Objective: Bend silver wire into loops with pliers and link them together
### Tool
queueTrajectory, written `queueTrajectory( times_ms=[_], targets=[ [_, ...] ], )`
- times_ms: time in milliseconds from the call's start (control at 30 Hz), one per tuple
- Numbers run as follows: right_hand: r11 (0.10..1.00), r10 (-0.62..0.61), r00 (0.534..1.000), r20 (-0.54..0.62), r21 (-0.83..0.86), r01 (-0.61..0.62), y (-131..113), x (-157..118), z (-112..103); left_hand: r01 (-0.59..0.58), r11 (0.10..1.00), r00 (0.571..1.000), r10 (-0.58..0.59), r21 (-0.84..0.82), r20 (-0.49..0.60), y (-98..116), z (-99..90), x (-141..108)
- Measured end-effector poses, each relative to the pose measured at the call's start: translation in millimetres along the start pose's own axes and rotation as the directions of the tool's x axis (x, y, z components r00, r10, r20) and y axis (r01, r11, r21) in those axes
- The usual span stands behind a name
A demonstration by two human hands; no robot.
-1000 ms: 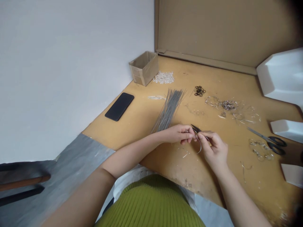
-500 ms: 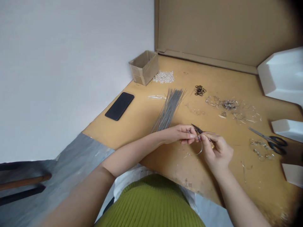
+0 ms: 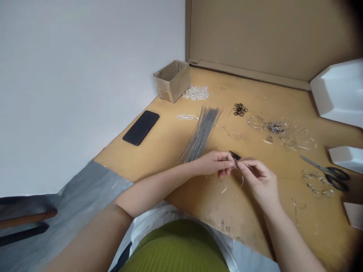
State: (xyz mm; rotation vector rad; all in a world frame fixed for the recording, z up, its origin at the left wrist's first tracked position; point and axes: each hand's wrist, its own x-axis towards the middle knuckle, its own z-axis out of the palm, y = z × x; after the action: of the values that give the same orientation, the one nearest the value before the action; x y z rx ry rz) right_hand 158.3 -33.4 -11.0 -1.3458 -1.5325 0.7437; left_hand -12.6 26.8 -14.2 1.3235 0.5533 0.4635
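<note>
My left hand and my right hand meet above the table, fingertips almost touching. Both are closed in a pinch on a thin piece of silvery wire, whose curved part hangs below the right fingers. The small spot where the fingertips meet is mostly hidden. Just behind them shows the dark pointed tip of a tool; its rear is covered by my right hand, and I cannot tell whether it is held or lying. Beside my left wrist lies a bundle of straight grey wires.
A cardboard box stands by clear small pieces. A black phone lies left. Black rings, tangled wire loops, scissors and a chain of rings lie right. White angular blocks line the right edge.
My fingertips have drawn closer together on the wire, and less of its loop shows below my right hand. The view has shifted slightly; objects on the table stay put.
</note>
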Motion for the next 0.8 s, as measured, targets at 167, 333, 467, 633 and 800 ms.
queueTrajectory(
  times_ms=[167,333,467,633,800],
  targets=[
    [0.997,-0.059,0.998,0.019,-0.049,0.06,4.4,4.3,0.6,0.024,0.998,1.0,-0.025,0.056,0.008,4.6,-1.8,-1.5],
    [0.997,0.076,0.996,0.051,0.004,-0.077,6.4,2.0,2.9,0.078,0.996,0.997,-0.077,0.038,-0.032,8.8,-0.9,0.8],
    [0.983,0.183,0.98,0.078,-0.043,-0.18,6.3,4.4,-6.4,0.059,0.998,0.995,-0.06,-0.011,-0.085,7.9,-1.6,3.1],
    [0.762,0.052,0.997,0.059,-0.647,-0.001,16.0,12.0,-36.7,0.063,0.995,0.964,-0.042,0.071,-0.262,5.7,-6.3,2.7],
    [0.488,0.142,0.947,0.288,-0.853,0.186,18.9,8.4,-41.2,0.038,0.989,0.921,0.02,0.141,-0.388,3.0,-12.4,0.2]
  ],
)
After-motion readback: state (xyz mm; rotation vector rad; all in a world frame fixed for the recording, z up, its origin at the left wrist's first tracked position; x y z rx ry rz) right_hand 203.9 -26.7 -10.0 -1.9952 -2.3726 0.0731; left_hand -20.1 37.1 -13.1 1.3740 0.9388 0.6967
